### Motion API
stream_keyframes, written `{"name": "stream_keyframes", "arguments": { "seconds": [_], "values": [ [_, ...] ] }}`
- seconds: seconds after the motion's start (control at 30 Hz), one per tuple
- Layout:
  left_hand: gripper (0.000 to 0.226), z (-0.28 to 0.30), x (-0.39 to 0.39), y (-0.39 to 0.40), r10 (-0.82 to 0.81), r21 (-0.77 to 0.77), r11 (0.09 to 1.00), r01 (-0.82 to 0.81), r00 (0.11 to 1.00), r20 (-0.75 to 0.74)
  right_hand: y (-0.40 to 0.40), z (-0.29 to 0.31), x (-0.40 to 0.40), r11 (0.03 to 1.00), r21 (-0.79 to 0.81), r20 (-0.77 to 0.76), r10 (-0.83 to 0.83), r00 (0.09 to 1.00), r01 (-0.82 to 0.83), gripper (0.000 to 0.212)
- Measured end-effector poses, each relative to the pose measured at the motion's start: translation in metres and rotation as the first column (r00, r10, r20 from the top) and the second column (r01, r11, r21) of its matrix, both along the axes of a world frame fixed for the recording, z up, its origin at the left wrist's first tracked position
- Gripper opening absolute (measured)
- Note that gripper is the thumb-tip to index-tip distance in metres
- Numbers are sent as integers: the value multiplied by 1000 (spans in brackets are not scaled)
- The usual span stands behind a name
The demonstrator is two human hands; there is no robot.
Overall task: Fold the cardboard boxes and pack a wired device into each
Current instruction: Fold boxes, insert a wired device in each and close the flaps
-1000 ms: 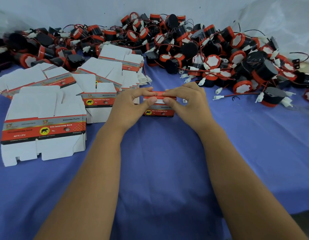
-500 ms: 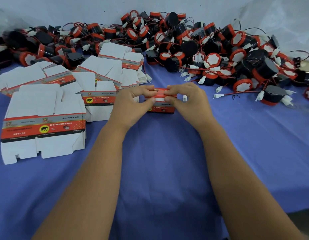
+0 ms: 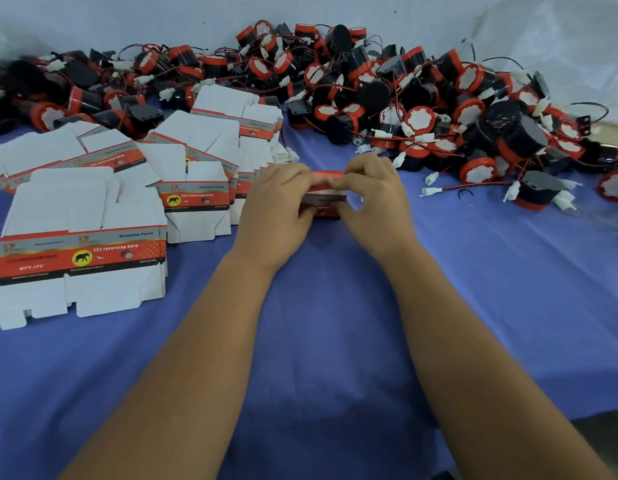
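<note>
A small red, grey and white cardboard box [image 3: 325, 199] stands on the blue cloth at the middle of the view. My left hand [image 3: 278, 213] grips its left side with curled fingers. My right hand [image 3: 375, 202] grips its right side, and the fingertips of both hands meet over its top edge. Most of the box is hidden behind my fingers. Flat unfolded boxes [image 3: 82, 244] lie in stacks to the left. A big heap of black and red wired devices [image 3: 418, 109] with white connectors stretches along the back.
The blue cloth [image 3: 335, 323] covers the table, with open cloth in front of my arms. A loose device [image 3: 539, 192] and stray white connectors [image 3: 432, 190] lie to the right of my hands. A pale wall rises behind the heap.
Both hands have curled tighter over the box top, and the fingertips have closed in on its upper edge. The box has stayed in nearly the same spot on the cloth.
</note>
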State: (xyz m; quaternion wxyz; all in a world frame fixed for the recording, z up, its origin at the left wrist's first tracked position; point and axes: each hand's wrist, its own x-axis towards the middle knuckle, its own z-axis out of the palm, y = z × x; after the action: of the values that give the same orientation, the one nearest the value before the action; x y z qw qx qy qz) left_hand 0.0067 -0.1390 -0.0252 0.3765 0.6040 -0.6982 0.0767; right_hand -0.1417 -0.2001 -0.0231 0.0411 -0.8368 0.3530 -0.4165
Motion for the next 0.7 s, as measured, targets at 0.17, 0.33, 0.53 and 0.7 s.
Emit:
{"name": "stream_keyframes", "arguments": {
  "seconds": [0.17, 0.33, 0.53, 0.7],
  "values": [
    [23, -2, 0, -2, 46, -22, 999, -47, 998, -43, 3, 1, 6, 980, -194, -139, -77, 987, 50, 11],
    [20, 1, -7, -4, 86, -5, 996, -86, 996, -33, 3, 0, 9, 993, -16, -158, -122, 980, 121, 9],
    [27, -4, -8, -2, 151, -1, 988, -156, 959, -241, 6, -2, 14, 991, 55, -67, -118, 991, 122, 11],
    [39, 0, -11, -3, 118, 68, 993, -96, 843, -526, 11, -1, 13, 991, -73, -210, -124, 970, 111, 22]
  ]
}}
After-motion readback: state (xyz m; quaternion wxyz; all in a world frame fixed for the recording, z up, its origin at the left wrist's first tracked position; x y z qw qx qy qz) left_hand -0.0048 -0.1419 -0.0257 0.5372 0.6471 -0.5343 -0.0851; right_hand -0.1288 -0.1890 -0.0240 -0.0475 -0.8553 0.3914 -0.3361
